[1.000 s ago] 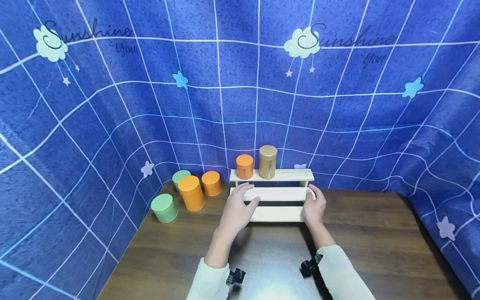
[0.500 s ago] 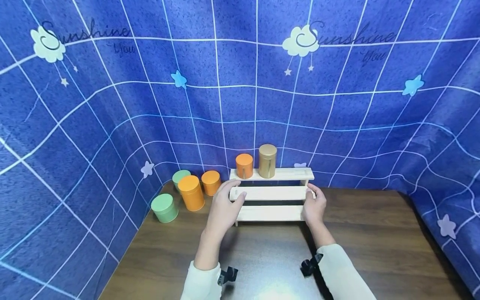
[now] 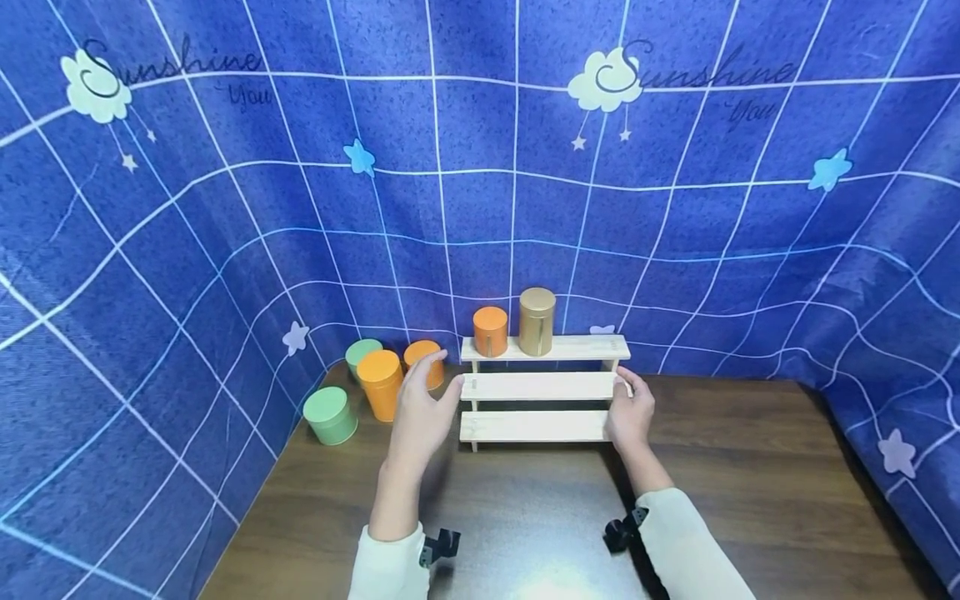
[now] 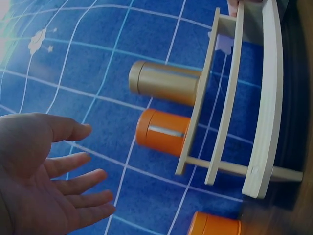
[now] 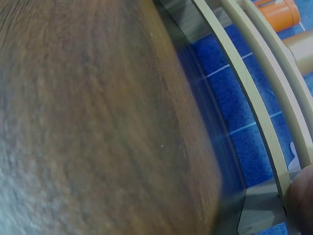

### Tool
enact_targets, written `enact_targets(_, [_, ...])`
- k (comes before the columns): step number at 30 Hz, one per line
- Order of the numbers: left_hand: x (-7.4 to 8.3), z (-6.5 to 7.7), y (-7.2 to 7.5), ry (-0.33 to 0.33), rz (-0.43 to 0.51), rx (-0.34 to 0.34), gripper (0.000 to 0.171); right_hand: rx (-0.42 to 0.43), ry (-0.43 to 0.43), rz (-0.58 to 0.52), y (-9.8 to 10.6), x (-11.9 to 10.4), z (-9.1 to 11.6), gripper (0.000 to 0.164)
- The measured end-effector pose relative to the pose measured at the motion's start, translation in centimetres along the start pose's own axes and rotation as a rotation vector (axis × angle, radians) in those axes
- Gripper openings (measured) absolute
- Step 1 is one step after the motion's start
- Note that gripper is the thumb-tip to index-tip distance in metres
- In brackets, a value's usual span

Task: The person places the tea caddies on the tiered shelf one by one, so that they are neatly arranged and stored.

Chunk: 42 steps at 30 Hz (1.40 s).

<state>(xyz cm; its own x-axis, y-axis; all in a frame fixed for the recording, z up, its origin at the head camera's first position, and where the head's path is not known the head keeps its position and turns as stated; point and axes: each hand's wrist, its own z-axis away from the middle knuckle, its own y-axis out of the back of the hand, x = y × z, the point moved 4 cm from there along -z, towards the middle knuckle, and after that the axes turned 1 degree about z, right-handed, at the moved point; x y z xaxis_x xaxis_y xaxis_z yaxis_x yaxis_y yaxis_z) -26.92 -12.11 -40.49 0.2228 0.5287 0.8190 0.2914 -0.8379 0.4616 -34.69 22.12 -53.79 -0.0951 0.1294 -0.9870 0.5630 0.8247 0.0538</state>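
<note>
A pale wooden three-step display rack (image 3: 540,386) stands on the table. On its top step are a short orange canister (image 3: 491,333) and a taller gold canister (image 3: 536,323). My right hand (image 3: 630,412) holds the rack's right end at the middle step, the thumb on the front side. In the right wrist view only a bit of that hand shows, by the rack's end. Just off the rack's left end is my left hand (image 3: 422,417), fingers spread and loosely bent, palm bare in the left wrist view. It partly covers a short orange tin (image 3: 425,354) behind it.
Left of the rack stand a tall orange tin (image 3: 380,387), a green tin (image 3: 329,417) in front and another green tin (image 3: 363,351) behind. A blue patterned cloth (image 3: 480,200) hangs along the back and sides of the brown table (image 3: 750,467).
My left hand has slid leftward from in front of the rack to beyond its left end, uncovering the lower steps. The right hand, rack and canisters stay in place.
</note>
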Motion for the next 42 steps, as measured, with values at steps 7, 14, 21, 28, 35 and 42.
enact_targets(7, [-0.6,-0.5,1.6,0.014,-0.001,0.05,0.052,0.001,-0.002,-0.002,0.0,-0.1,-0.1,0.034])
enact_targets(14, [-2.4,-1.1,3.0,0.044,-0.009,0.13,0.051,-0.005,0.005,-0.005,0.0,-0.5,-0.1,0.033])
enact_targets(21, [-4.6,-1.7,5.0,0.043,-0.033,0.243,0.05,-0.027,0.001,-0.006,-0.2,-0.5,-0.3,0.034])
enact_targets(28, [-6.9,-1.7,6.5,0.127,-0.059,0.267,0.052,-0.017,0.003,-0.022,-0.1,-0.5,-0.4,0.033])
enact_targets(35, [-8.8,-1.3,8.0,0.168,-0.135,0.317,0.049,-0.009,0.004,-0.023,0.1,0.0,-0.4,0.033])
enact_targets(42, [-12.8,-0.6,9.4,0.268,-0.248,0.323,0.058,-0.009,0.001,-0.027,0.1,0.0,-0.2,0.032])
